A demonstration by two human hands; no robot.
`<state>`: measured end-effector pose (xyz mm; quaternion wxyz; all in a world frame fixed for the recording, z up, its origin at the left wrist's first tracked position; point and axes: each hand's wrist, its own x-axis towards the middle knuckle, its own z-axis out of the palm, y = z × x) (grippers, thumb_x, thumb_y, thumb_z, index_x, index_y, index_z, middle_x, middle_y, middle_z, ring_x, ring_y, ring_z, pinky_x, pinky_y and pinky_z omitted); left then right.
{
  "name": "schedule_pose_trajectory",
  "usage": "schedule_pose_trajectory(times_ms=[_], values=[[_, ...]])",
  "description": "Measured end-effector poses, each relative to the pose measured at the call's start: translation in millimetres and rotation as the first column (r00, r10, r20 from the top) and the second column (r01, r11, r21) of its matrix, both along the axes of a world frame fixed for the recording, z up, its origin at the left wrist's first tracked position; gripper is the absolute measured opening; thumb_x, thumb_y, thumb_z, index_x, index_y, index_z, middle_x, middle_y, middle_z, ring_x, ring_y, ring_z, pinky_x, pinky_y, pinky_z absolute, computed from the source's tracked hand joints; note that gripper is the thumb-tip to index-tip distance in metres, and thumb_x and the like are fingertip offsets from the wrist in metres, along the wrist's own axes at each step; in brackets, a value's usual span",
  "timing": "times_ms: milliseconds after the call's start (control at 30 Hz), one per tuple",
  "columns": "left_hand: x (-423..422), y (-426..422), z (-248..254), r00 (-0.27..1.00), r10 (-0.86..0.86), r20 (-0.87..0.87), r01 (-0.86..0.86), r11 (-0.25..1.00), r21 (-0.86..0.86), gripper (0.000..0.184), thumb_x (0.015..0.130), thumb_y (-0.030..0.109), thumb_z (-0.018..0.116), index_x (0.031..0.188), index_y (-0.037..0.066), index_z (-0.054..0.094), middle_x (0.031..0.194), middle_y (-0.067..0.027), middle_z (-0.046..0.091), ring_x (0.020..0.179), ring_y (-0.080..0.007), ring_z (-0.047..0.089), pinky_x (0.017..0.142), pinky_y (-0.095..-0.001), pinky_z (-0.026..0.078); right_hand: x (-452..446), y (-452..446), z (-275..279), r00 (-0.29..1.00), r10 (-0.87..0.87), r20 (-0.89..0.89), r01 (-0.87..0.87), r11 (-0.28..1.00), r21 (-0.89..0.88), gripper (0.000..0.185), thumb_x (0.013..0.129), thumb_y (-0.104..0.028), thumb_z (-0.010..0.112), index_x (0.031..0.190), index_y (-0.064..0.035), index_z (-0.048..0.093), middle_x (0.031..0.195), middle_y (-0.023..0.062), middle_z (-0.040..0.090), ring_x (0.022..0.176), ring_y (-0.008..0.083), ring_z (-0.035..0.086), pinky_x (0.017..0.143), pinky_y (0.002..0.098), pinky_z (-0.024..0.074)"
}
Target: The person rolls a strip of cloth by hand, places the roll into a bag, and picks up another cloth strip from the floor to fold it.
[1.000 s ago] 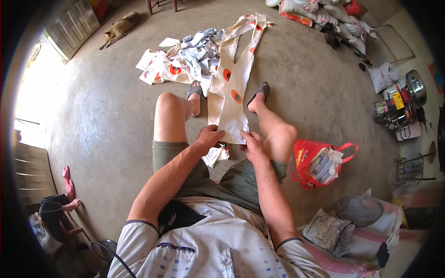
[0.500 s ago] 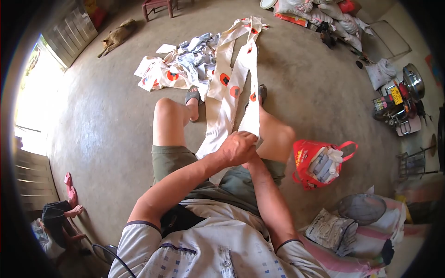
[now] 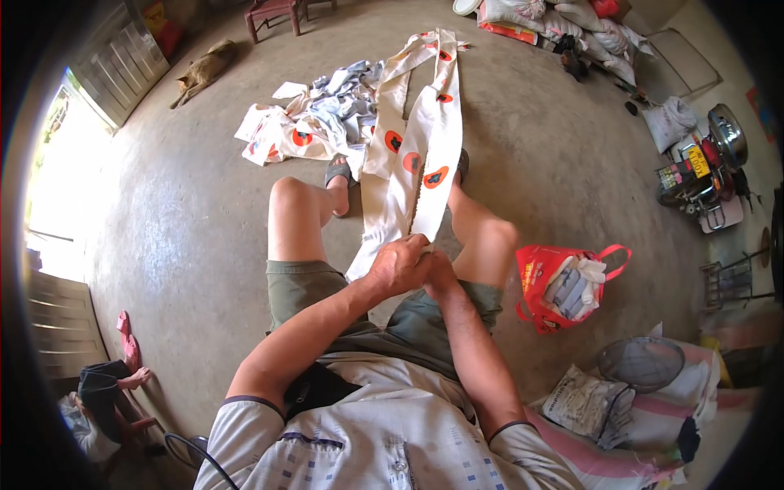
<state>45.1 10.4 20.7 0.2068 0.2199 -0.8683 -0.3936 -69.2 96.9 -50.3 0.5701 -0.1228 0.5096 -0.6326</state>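
Left hand (image 3: 398,266), right hand (image 3: 441,274) closed on printed cloth strip (image 3: 434,180); lettering (image 3: 528,281) on red bag (image 3: 536,263), motorcycle plate (image 3: 698,162) too small to read.

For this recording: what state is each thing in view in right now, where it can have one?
Left hand: closed on the cloth, against the right hand
Right hand: closed, partly hidden
Patterned cloth: near end in the hands, far end on the floor
Cloth pile: crumpled
Red bag: open, grey and white contents showing
Door: open
Animal: lying down
Motorcycle: standing, riderless
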Motion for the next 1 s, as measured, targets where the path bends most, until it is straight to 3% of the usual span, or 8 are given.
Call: schedule_pose_trajectory(times_ms=[167,233,300,467,533,567,767,1000], values=[[9.7,-4.0,-0.3,0.999,-0.024,-0.041,0.023,0.999,-0.023,0.025,0.086,0.015,0.062,0.106,0.000,0.062,0.091,-0.0206,0.068,0.085,-0.0383,0.068,0.074,-0.0426,0.055,-3.7,-3.3,15.5,0.989,-0.099,0.111,0.097,0.995,0.017,0.032,0.100,-0.023,0.047,0.122,-0.0036,0.058,0.100,0.0030,0.065,0.082,0.0123,0.064,0.064,0.0287,0.0535],[11.3,-2.8,3.0,0.999,-0.022,-0.043,0.024,0.999,0.046,0.026,0.087,0.015,0.062,0.108,-0.001,0.062,0.094,-0.0200,0.068,0.086,-0.0349,0.069,0.075,-0.0406,0.054,-6.0,-2.0,17.7,0.865,0.124,-0.485,-0.133,0.991,0.015,0.033,0.101,-0.025,0.046,0.124,-0.0040,0.057,0.103,0.0038,0.064,0.085,0.0131,0.064,0.069,0.0290,0.0539],[12.0,-0.6,7.5,1.000,-0.008,-0.020,0.012,0.978,0.207,0.026,0.089,0.015,0.062,0.109,-0.001,0.062,0.097,-0.0175,0.069,0.087,-0.0297,0.069,0.077,-0.0382,0.054,-6.5,-1.8,15.0,0.749,0.149,-0.646,-0.225,0.974,-0.036,0.035,0.101,-0.026,0.046,0.127,-0.0043,0.055,0.107,0.0050,0.063,0.091,0.0143,0.064,0.074,0.0296,0.0539],[3.6,-9.1,9.0,0.983,0.153,-0.099,0.010,0.499,0.866,0.023,0.094,0.012,0.059,0.112,-0.001,0.061,0.099,-0.0083,0.068,0.092,-0.0207,0.067,0.083,-0.0343,0.053,1.0,-3.5,32.7,0.782,-0.007,-0.623,-0.128,0.977,-0.171,0.038,0.102,-0.024,0.045,0.134,-0.0039,0.049,0.119,0.0099,0.061,0.108,0.0193,0.062,0.092,0.0332,0.0509],[4.0,-10.3,11.8,0.940,0.278,-0.197,0.123,0.261,0.957,0.025,0.094,0.010,0.058,0.116,-0.002,0.058,0.103,-0.0098,0.067,0.095,-0.0220,0.067,0.085,-0.0356,0.054,-6.5,-7.2,33.5,0.995,-0.096,-0.001,0.092,0.960,-0.266,0.039,0.101,-0.022,0.045,0.135,-0.0029,0.048,0.122,0.0115,0.061,0.111,0.0210,0.061,0.094,0.0353,0.0502],[5.1,-10.0,13.0,0.927,0.311,-0.210,0.147,0.214,0.966,0.025,0.094,0.010,0.058,0.116,-0.002,0.058,0.104,-0.0105,0.067,0.095,-0.0225,0.067,0.084,-0.0363,0.055,-10.9,-7.6,34.0,0.936,-0.122,0.330,0.212,0.944,-0.253,0.039,0.101,-0.020,0.045,0.135,-0.0024,0.048,0.124,0.0124,0.060,0.112,0.0219,0.061,0.095,0.0363,0.0499],[6.0,-8.6,3.2,0.935,0.322,-0.150,0.117,0.118,0.986,0.022,0.094,0.011,0.059,0.112,-0.003,0.058,0.106,-0.0116,0.066,0.094,-0.0229,0.068,0.076,-0.0359,0.059,-36.7,-9.3,41.1,0.950,-0.313,-0.007,0.297,0.906,-0.301,0.059,0.095,-0.016,0.056,0.148,0.0012,0.035,0.138,0.0154,0.052,0.123,0.0241,0.054,0.104,0.0369,0.0436],[0.2,6.1,26.3,0.967,0.211,-0.141,0.120,0.107,0.987,0.015,0.095,0.016,0.062,0.101,0.002,0.060,0.097,-0.0066,0.066,0.082,-0.0202,0.069,0.066,-0.0318,0.059,-69.5,14.6,116.6,0.832,-0.449,-0.325,0.372,0.887,-0.273,0.056,0.089,-0.009,0.072,0.139,-0.0004,0.048,0.109,0.0082,0.065,0.099,0.0148,0.060,0.086,0.0293,0.0495]])
